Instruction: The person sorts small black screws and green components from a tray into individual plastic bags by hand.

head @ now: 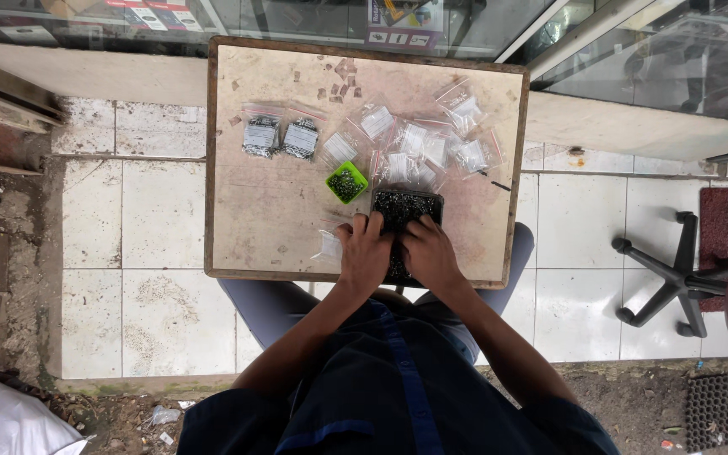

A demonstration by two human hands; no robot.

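Observation:
A black tray (406,205) full of tiny dark parts lies on the near edge of a small wooden table (263,211). My left hand (364,253) rests on the tray's left side, fingers curled over it. My right hand (431,251) lies on its right side, fingers bent down into the parts. What the fingertips pinch is too small to tell. A small green cup (346,182) of dark parts stands just beyond the tray. A clear little bag (329,244) lies beside my left hand.
Several small clear bags (414,143) of parts are spread across the table's far half, two darker ones (280,136) at the left. A black chair base (676,278) stands on the tiled floor at the right. Glass display cases line the far side.

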